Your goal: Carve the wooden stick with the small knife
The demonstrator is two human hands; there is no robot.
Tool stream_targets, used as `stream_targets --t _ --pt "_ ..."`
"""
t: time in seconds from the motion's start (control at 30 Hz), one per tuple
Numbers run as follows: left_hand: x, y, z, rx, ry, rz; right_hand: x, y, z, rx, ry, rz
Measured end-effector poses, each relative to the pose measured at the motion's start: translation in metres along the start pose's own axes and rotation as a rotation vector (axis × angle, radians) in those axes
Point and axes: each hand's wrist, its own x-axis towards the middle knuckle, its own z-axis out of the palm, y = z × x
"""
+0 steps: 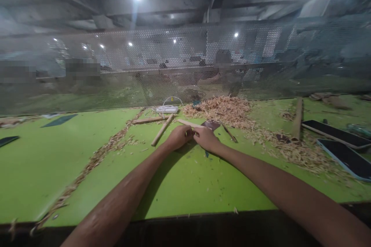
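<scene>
My left hand (180,136) and my right hand (206,138) meet low over the green tabletop (203,185). The fingers of both are bent into a pinch and almost touch. What lies between the fingertips, if anything, is too small to make out. Just behind the hands a pale wooden stick (188,123) slants toward my right hand, which covers its near end. Beyond that hand is a dark flat piece (211,125), with a thin dark-and-tan tool (230,133) to its right. Another round wooden stick (162,129) lies left of my left hand.
A brown stick (150,120) and a white power strip (167,109) with a cable lie farther back. Wood shavings (226,110) spread right, toward a wooden bar (297,119) and two phones (339,134). A perforated metal screen (179,65) stands behind; people show dimly through it.
</scene>
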Motion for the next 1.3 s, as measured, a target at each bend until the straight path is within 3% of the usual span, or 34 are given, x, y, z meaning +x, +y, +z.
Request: stream_targets --t 0.3,0.97,1.3 --pt "-0.0004 -0.0083 0.0046 -0.006 0.013 0.04 0.0011 0.0024 0.0018 0.035 -0.011 -0.039" --pt "-0.0009 -0.0063 0.0016 -0.01 0.023 0.048 0.0026 0.0066 0.0053 0.071 -0.017 -0.086" --pt "0.0 -0.0041 0.0051 0.016 0.008 -0.003 0.0013 -0.0012 -0.0003 -0.06 0.012 0.04"
